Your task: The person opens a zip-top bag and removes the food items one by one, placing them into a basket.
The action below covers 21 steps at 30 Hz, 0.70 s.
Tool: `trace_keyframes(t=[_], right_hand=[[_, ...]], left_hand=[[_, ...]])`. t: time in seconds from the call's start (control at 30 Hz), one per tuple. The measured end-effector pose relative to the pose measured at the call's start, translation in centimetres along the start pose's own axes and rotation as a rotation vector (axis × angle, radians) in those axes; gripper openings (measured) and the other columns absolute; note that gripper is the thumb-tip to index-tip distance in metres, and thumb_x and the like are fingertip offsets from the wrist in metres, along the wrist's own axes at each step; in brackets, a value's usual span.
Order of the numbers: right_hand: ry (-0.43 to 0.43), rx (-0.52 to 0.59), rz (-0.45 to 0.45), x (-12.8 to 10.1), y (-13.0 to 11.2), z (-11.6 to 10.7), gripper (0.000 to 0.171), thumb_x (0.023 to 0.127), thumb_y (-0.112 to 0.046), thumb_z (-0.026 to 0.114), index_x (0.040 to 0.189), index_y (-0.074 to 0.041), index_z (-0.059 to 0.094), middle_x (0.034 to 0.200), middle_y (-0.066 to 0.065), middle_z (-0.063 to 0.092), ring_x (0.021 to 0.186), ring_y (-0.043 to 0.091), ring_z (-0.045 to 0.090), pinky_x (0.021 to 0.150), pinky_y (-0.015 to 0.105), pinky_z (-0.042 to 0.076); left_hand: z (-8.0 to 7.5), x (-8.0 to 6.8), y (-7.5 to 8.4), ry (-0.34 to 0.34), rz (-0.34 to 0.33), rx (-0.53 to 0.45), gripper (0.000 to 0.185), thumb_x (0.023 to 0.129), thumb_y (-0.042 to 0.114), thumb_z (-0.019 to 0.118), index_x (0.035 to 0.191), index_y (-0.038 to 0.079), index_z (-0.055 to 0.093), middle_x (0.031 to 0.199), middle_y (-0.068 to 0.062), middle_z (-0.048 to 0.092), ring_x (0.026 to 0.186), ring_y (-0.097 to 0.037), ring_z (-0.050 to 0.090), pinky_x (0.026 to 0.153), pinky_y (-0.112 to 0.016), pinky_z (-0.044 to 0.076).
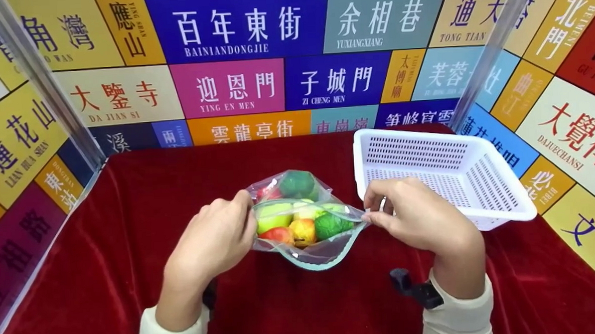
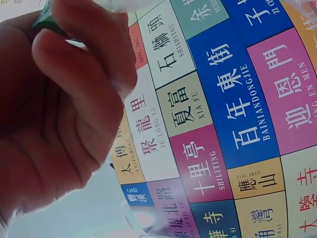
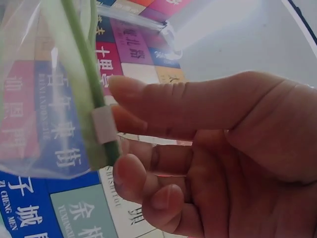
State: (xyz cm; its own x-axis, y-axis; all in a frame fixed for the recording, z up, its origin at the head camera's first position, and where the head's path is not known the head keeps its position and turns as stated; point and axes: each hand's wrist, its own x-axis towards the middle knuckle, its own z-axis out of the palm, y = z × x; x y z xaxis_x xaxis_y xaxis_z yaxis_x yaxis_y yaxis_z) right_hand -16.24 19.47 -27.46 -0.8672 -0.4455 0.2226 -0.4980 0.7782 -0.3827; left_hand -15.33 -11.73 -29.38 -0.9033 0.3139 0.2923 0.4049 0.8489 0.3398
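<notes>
A clear slider zip bag [image 1: 316, 265] with a pale green zip strip lies between the two hands, its mouth gaping toward the camera. Inside show a green apple [image 1: 273, 216], a red-and-yellow fruit [image 1: 277, 235], a yellow-orange one [image 1: 304, 231], a leafy green cabbage-like piece [image 1: 333, 224] and a dark green round one [image 1: 297, 184]. My left hand [image 1: 214, 241] grips the bag's left edge, fingers curled. At the right corner my right hand [image 1: 422, 216] pinches the zip's end between thumb and forefinger. A white slider [image 3: 103, 124] sits right by those fingertips in the right wrist view.
A white perforated plastic basket [image 1: 499, 198] stands at the back right, just behind my right hand. Dark red velvet cloth [image 1: 107, 285] covers the table. Colourful panels with place names [image 1: 236, 24] enclose the back and sides, with clear posts [image 1: 496, 53] at the corners.
</notes>
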Motion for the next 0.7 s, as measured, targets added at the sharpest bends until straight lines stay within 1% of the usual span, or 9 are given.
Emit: trace_keyframes(t=[0.1,0.2,0.27,0.37,0.4,0.5,0.63,0.7], right_hand=[[0.045,0.002,-0.049,-0.4,-1.1,0.2,0.007,0.089,-0.016,0.076,0.092,-0.017,0.070,0.084,-0.008,0.068,0.077,0.008,0.061,0.071,0.030,0.054],[0.053,0.011,-0.171,-0.7,-2.3,0.8,0.005,0.091,-0.018,0.075,0.095,-0.017,0.071,0.086,-0.011,0.068,0.079,0.004,0.062,0.074,0.029,0.055],[0.013,0.016,-0.255,-0.6,-3.3,1.5,0.003,0.093,-0.019,0.072,0.096,-0.018,0.072,0.088,-0.011,0.068,0.080,0.003,0.062,0.076,0.029,0.056],[-0.061,-0.005,-0.321,0.0,-4.6,3.0,0.005,0.097,-0.021,0.067,0.097,-0.018,0.071,0.091,-0.010,0.068,0.082,0.004,0.061,0.078,0.029,0.056],[-0.078,-0.022,-0.324,0.3,-4.9,3.5,0.006,0.097,-0.021,0.066,0.099,-0.018,0.071,0.093,-0.009,0.067,0.083,0.005,0.061,0.079,0.029,0.056],[-0.112,-0.083,-0.293,1.3,-5.4,4.9,0.010,0.095,-0.019,0.068,0.105,-0.017,0.068,0.098,-0.006,0.066,0.087,0.008,0.061,0.081,0.031,0.055],[-0.163,-0.129,-0.222,2.8,-5.2,6.6,0.027,0.089,-0.015,0.075,0.114,-0.013,0.065,0.102,-0.001,0.064,0.091,0.015,0.059,0.084,0.035,0.054],[-0.176,-0.146,-0.191,3.5,-4.9,7.4,0.032,0.086,-0.014,0.078,0.114,-0.010,0.064,0.102,0.002,0.064,0.090,0.018,0.059,0.084,0.037,0.054]], left_hand=[[0.1,0.0,0.1,0.012,0.012,0.000,0.011,0.096,0.015,0.054,0.091,0.006,0.056,0.062,-0.003,0.048,0.053,-0.017,0.048,0.051,-0.030,0.040],[0.2,0.1,0.2,0.028,0.030,0.004,0.011,0.096,0.015,0.053,0.090,0.006,0.054,0.061,-0.002,0.047,0.053,-0.018,0.048,0.050,-0.031,0.040],[0.3,0.1,0.2,0.038,0.037,0.008,0.011,0.096,0.015,0.053,0.090,0.007,0.054,0.060,-0.002,0.046,0.053,-0.018,0.048,0.051,-0.032,0.040],[0.3,0.1,0.2,0.047,0.036,0.014,0.010,0.096,0.016,0.053,0.090,0.008,0.053,0.060,-0.002,0.046,0.053,-0.018,0.047,0.050,-0.032,0.040],[0.4,0.1,0.2,0.046,0.033,0.011,0.010,0.096,0.016,0.053,0.091,0.008,0.053,0.060,-0.001,0.046,0.053,-0.017,0.047,0.050,-0.031,0.040],[0.4,0.2,0.3,0.037,0.030,-0.001,0.010,0.096,0.017,0.053,0.094,0.008,0.053,0.061,-0.001,0.047,0.052,-0.015,0.047,0.049,-0.028,0.041],[0.4,0.1,0.3,0.024,0.028,-0.012,0.011,0.097,0.018,0.054,0.098,0.007,0.053,0.064,-0.001,0.049,0.051,-0.013,0.048,0.049,-0.026,0.042],[0.3,0.1,0.3,0.019,0.026,-0.010,0.012,0.097,0.018,0.055,0.099,0.007,0.053,0.064,-0.001,0.049,0.052,-0.013,0.048,0.049,-0.026,0.042]])
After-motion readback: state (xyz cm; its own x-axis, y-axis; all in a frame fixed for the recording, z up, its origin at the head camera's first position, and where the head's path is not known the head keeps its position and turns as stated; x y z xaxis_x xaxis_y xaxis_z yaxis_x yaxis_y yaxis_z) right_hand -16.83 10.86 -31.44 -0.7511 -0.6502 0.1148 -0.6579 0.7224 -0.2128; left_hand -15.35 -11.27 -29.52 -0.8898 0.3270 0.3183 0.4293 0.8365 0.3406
